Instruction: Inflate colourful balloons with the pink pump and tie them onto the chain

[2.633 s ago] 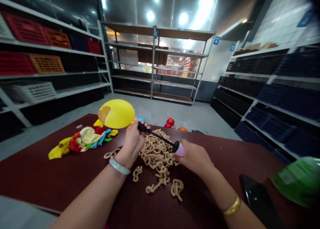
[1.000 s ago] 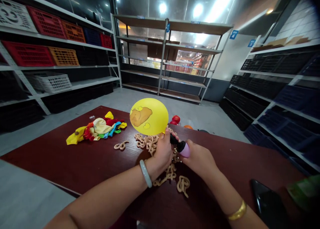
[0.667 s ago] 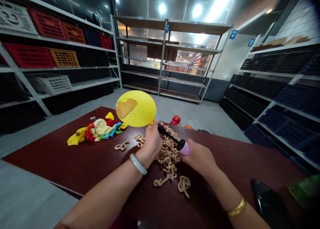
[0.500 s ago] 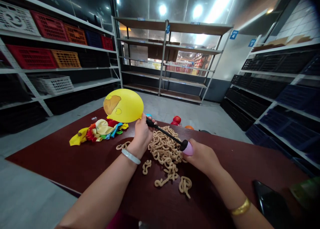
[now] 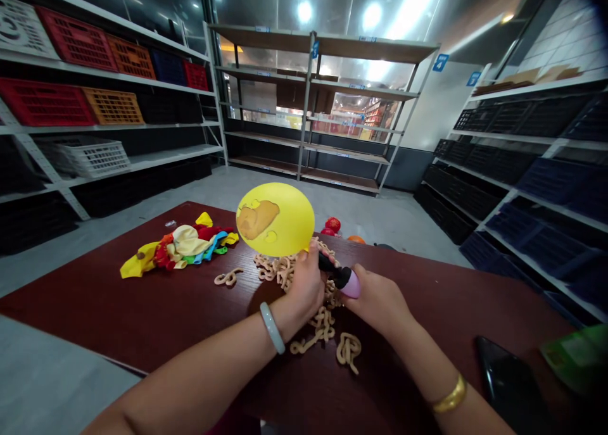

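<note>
A yellow balloon (image 5: 285, 216) with a brown cartoon print is partly inflated at the front end of a hand pump (image 5: 349, 283). My left hand (image 5: 308, 280) is closed around the pump's black front end, at the balloon's neck. My right hand (image 5: 377, 296) grips the pump's pink-purple rear part. The two hands are close together, with the pump's shaft pushed in. Beneath them lies a pile of tan, twisted strands (image 5: 273, 269), partly hidden by my left hand. To the left is a heap of uninflated balloons (image 5: 187, 242) in several colours.
The dark red table (image 5: 142, 315) carries a black phone (image 5: 506, 375) and a green package (image 5: 579, 359) at the right. Red round things (image 5: 333, 225) show beyond the far edge. Metal shelves (image 5: 304, 106) and racks of crates (image 5: 76, 39) stand around.
My left hand has moved right toward my right hand, shortening the pump. The balloon has swung right with it and looks larger. The camera view has shifted slightly.
</note>
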The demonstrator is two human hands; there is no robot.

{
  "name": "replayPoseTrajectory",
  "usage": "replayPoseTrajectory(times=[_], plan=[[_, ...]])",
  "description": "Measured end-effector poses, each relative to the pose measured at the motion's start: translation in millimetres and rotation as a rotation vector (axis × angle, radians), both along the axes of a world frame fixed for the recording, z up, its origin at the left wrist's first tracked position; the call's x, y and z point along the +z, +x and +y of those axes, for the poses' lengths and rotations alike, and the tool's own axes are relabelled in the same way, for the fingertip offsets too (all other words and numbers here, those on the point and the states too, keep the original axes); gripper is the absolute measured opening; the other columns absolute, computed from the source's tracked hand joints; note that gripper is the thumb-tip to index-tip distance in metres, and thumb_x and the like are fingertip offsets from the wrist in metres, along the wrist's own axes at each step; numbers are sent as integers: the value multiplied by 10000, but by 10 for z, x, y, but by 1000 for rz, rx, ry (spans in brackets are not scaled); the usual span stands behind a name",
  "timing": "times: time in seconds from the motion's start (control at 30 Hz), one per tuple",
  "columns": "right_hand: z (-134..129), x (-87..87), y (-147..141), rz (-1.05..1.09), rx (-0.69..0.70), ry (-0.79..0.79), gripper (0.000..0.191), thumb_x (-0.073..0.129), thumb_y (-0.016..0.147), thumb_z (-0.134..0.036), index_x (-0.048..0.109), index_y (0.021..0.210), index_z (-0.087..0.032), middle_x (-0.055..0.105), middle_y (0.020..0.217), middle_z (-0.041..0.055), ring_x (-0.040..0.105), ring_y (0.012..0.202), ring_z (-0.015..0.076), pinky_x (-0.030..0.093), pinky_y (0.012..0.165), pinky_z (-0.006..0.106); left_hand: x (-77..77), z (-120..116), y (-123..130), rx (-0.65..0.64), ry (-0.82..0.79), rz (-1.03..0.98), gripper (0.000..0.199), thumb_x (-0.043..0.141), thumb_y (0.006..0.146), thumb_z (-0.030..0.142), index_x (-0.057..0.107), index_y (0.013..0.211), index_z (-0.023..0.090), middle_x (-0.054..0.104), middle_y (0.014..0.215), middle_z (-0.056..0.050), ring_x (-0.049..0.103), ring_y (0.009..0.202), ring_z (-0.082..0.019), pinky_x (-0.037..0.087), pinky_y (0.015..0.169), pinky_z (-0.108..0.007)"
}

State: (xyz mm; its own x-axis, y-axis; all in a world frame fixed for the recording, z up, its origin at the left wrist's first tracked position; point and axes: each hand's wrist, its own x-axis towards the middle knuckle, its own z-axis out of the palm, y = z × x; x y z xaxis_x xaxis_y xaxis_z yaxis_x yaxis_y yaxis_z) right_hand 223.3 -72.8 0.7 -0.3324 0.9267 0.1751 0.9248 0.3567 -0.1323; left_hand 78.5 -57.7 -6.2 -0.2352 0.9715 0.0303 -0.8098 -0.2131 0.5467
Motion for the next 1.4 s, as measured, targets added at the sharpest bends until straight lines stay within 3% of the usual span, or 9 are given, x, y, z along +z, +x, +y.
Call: replayPoseTrajectory(times=[0.13, 0.27, 0.43, 0.57, 0.7, 0.9, 1.13, 1.4], plan=[[-30, 24, -43, 18, -11, -4, 299, 622, 764, -476, 551, 914, -227, 705, 849, 47, 674, 757, 244, 291, 556, 284, 10, -91, 109, -15, 30, 32, 273, 701, 804, 378, 520, 773, 176, 543, 677, 16, 518, 592, -107, 469, 623, -268], [-29, 30, -59, 36, -4, -4, 297, 611, 776, -459, 557, 956, -229, 706, 855, 51, 676, 774, 250, 299, 559, 283, 74, -44, 42, 3, 31, 66, 254, 679, 822, 361, 504, 785, 180, 540, 674, 16, 533, 595, -109, 469, 623, -264], [6, 71, -9, 22, -19, -22, 334, 585, 801, -534, 562, 940, -231, 706, 849, 52, 676, 768, 249, 300, 563, 285, 204, 144, -314, 99, 90, 53, 240, 673, 825, 320, 479, 784, 185, 520, 655, 24, 528, 569, -105, 453, 578, -247], [40, 78, 55, -12, -17, -22, 351, 590, 797, -547, 572, 973, -244, 709, 858, 41, 672, 759, 249, 299, 566, 289, 290, 290, -704, 192, 69, 25, 313, 696, 811, 382, 462, 748, 183, 515, 650, 17, 529, 569, -113, 457, 566, -261], [67, 58, 103, -32, -20, -7, 356, 597, 785, -551, 572, 961, -242, 706, 845, 42, 667, 743, 245, 302, 558, 291, 303, 353, -854, 223, 67, 0, 326, 684, 820, 410, 462, 742, 184, 505, 648, 15, 514, 553, -113, 445, 539, -266], [75, 36, 119, -81, -19, 38, 335, 619, 768, -519, 552, 927, -231, 703, 837, 52, 673, 757, 257, 334, 580, 299, 168, 286, -545, 168, 58, -3, 277, 697, 818, 346, 473, 775, 189, 521, 662, 22, 534, 580, -106, 452, 568, -242], [-11, 38, 17, -19, -6, 47, 317, 610, 789, -497, 548, 948, -230, 706, 860, 50, 679, 772, 252, 337, 578, 297, 46, -36, 24, -30, 6, -3, 251, 718, 795, 316, 509, 789, 178, 552, 689, 19, 552, 623, -106, 491, 662, -259], [-77, 72, -66, 23, 1, 49, 293, 614, 792, -461, 549, 954, -226, 709, 843, 56, 681, 755, 253, 317, 559, 285, 54, -61, 67, -18, 25, 44, 275, 715, 791, 362, 513, 791, 176, 542, 677, 18, 542, 609, -110, 487, 638, -263]])
